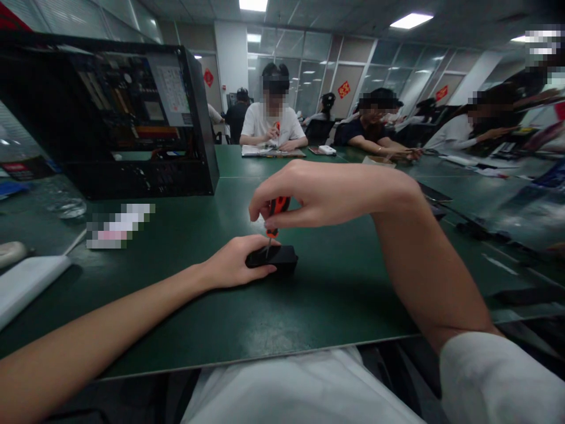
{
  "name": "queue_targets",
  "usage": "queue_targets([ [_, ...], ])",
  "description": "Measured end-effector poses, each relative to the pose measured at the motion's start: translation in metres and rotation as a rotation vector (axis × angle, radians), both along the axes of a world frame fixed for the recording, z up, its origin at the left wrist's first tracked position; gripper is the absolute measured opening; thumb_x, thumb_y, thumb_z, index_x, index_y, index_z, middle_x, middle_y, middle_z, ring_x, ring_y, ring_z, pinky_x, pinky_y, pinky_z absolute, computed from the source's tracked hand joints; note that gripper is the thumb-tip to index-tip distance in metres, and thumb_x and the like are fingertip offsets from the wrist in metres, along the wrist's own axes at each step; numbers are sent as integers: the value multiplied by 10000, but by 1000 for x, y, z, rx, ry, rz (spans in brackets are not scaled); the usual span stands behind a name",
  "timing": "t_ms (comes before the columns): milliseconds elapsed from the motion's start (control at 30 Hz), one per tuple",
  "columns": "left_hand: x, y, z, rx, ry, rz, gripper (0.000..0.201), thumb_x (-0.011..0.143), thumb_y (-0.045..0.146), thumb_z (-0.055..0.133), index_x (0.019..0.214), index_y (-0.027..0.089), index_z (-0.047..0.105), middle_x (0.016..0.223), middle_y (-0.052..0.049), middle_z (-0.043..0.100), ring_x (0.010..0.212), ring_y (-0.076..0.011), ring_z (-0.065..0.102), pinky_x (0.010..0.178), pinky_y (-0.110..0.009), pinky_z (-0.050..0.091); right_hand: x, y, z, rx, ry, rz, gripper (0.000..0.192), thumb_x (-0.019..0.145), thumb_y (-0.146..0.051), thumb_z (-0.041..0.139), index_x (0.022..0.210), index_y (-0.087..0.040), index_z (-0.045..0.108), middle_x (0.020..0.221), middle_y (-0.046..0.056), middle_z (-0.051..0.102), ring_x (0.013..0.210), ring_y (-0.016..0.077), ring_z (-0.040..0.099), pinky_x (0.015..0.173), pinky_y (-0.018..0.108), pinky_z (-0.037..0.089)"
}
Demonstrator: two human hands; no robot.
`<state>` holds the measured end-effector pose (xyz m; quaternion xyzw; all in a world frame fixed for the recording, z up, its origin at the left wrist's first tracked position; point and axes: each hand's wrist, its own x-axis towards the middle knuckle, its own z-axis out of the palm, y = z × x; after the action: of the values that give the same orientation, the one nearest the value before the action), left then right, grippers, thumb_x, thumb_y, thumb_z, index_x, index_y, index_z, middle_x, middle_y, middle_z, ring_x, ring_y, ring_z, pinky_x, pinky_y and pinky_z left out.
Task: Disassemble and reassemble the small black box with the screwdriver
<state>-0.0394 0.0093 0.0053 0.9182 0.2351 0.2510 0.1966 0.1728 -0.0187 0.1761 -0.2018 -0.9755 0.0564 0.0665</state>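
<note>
My left hand [232, 261] is closed around the left end of a small black box-shaped device [285, 258] lying on the green table, thumb along its near side. Above it, my right hand [304, 194] grips the handle of an orange and black screwdriver [278, 206] from the top. The screwdriver points down, slightly tilted, and its thin metal shaft meets the top of the black device close to my left fingers. The exact spot under the tip is too small to make out.
An open black computer case [150, 176] stands at the back left of the green table [212, 347]. Left are a clear plastic bottle [66, 194] and a white flat object [30, 282]. Across the table a person in a white shirt [251, 121] sits working; other people sit farther right.
</note>
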Motion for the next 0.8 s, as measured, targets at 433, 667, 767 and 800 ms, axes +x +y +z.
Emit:
queue_targets([
  [433,0,2,-1,12,16,-8,429,934,373,674,1304,157,655,1193,-107,753,1065,-255,716,942,-338,542,4,-5,2,7,-30,4,240,914,-132,543,1017,-154,759,886,21,752,717,102,599,664,232,404],
  [667,-1,2,-2,47,-13,-22,430,937,361,679,1317,160,656,1192,-118,752,1059,-257,722,931,-343,550,7,-7,2,-12,-40,-31,230,915,-148,556,1008,-163,766,847,13,748,679,101,588,662,243,403],
  [767,-1,2,-3,50,-14,-20,430,933,364,685,1314,167,659,1197,-118,752,1059,-260,722,927,-347,551,7,-6,3,-9,-39,-36,226,922,-155,554,1002,-167,765,843,11,747,677,101,584,658,243,396],
  [800,-1,2,-3,50,-11,-18,433,931,366,686,1316,169,659,1196,-117,752,1059,-261,722,926,-348,552,7,-6,2,-4,-37,-36,223,925,-158,554,999,-165,764,845,11,746,677,100,583,655,241,394],
])
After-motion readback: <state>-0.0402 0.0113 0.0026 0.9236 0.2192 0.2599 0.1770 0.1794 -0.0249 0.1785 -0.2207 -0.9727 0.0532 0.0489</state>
